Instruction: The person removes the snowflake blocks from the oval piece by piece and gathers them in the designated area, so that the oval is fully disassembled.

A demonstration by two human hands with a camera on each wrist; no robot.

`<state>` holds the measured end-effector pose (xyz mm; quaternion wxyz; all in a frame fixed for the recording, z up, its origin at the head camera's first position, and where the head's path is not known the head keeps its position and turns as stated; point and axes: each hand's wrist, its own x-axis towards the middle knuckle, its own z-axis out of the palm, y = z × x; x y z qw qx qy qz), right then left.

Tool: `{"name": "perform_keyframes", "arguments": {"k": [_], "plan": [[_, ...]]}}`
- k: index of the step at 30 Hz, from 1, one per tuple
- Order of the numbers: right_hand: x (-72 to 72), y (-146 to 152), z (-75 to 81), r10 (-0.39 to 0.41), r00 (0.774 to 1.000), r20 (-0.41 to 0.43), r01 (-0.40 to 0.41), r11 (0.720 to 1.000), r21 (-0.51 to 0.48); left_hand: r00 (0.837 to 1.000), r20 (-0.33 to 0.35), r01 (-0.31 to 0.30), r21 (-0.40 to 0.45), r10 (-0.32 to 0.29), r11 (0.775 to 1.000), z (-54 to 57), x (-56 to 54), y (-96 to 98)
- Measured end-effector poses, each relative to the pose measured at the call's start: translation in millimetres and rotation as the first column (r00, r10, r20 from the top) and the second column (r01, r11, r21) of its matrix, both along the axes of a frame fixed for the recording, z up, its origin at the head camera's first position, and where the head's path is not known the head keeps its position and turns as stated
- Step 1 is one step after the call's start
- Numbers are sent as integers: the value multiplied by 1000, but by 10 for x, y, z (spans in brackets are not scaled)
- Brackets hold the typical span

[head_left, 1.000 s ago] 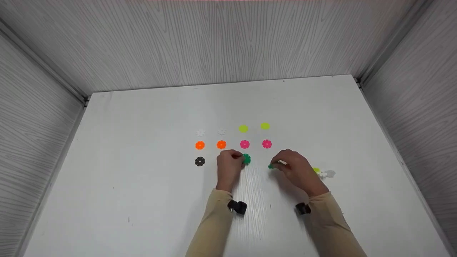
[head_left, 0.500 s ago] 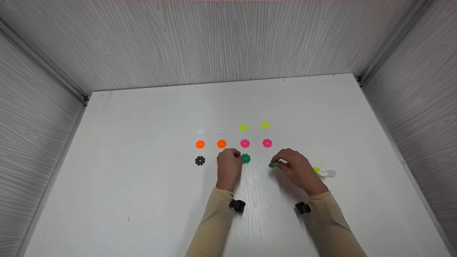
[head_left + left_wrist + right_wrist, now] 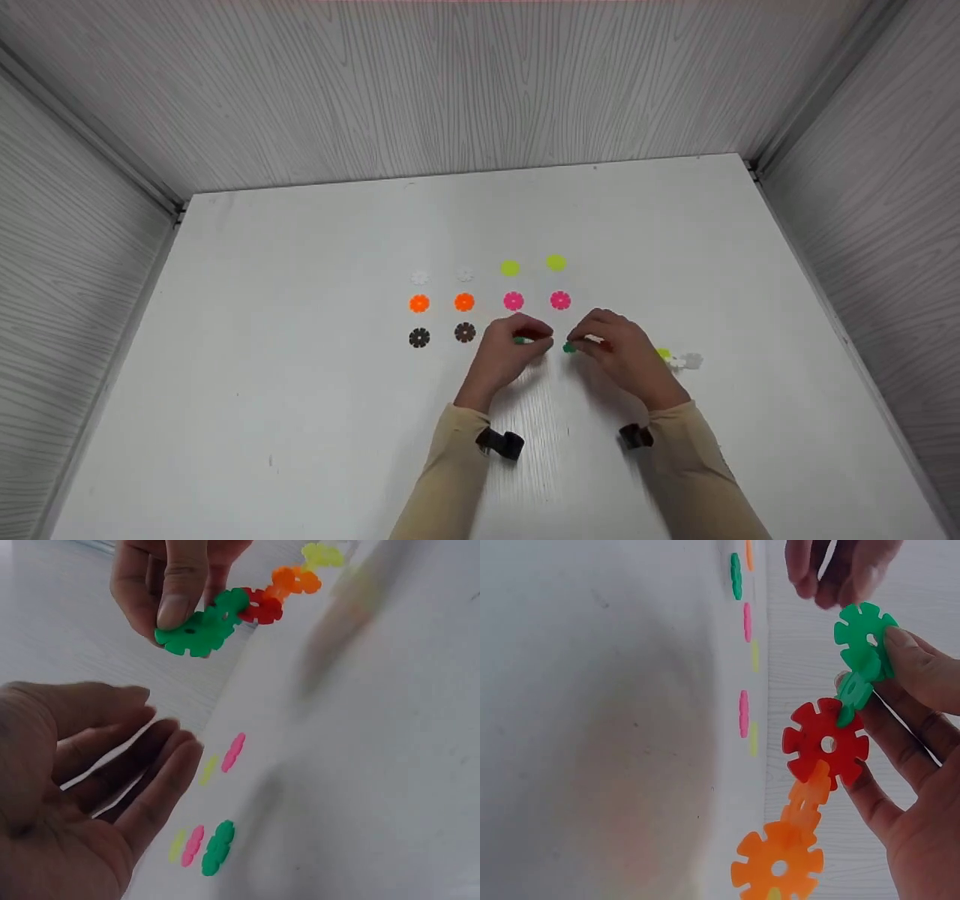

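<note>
My right hand (image 3: 626,356) pinches the green end disc (image 3: 866,634) of a chain of slotted plastic flower discs between thumb and fingers. From there the chain runs through a second green disc (image 3: 855,690), a red disc (image 3: 810,741) and orange discs (image 3: 761,870) to yellow (image 3: 664,352), white (image 3: 677,362) and clear ones at its far end. My left hand (image 3: 504,356) is close to the chain's green end, its fingers loosely bent with nothing between them. Beneath it a loose green disc (image 3: 218,847) lies on the table, mostly hidden in the head view.
Loose discs lie in rows on the white table (image 3: 262,337): two white (image 3: 420,278), two yellow (image 3: 510,268), two orange (image 3: 419,303), two pink (image 3: 513,301), one black (image 3: 419,337) and one brown (image 3: 465,332). Wood-grain panels (image 3: 465,90) enclose the back and sides.
My left hand has moved right, from the spot by the brown disc to over the loose green disc, and the brown disc now shows. My right hand has stayed nearly still with the chain.
</note>
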<state>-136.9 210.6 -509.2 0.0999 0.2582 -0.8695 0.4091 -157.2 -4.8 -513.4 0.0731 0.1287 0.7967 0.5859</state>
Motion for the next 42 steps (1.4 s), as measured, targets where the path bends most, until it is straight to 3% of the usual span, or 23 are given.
{"name": "perform_keyframes", "arguments": {"k": [4, 8, 13, 17, 21, 25, 28, 31, 36, 42], "plan": [[-8, 8, -4, 17, 1000, -2, -17, 1000, -17, 996, 33, 84, 103, -88, 991, -21, 40, 64], [-6, 7, 2, 45, 998, 33, -42, 997, -66, 995, 16, 100, 130, -103, 986, -51, 55, 129], [11, 0, 9, 11, 997, 80, -5, 997, -72, 998, -9, 58, 117, -58, 991, -83, 65, 167], [29, -4, 15, -21, 991, 131, 30, 997, -67, 999, 7, 34, 141, -35, 989, -81, 78, 173], [39, 0, 5, -44, 978, 205, 57, 997, -57, 994, 110, -34, 238, 8, 971, -71, 89, 186], [42, 21, -31, -82, 967, 240, 89, 996, -20, 970, 231, -154, 318, 81, 936, -40, 101, 191], [41, 33, -57, -95, 969, 228, 97, 995, 2, 951, 286, -216, 340, 119, 915, -16, 112, 182], [40, 35, -75, -95, 977, 189, 93, 996, 15, 938, 326, -237, 369, 114, 899, -3, 123, 178], [39, 31, -84, -95, 986, 137, 93, 996, 16, 940, 335, -209, 425, 61, 881, -3, 141, 192], [39, 30, -67, -50, 996, 72, 47, 998, 43, 951, 309, -161, 397, 33, 904, 10, 132, 200]]}}
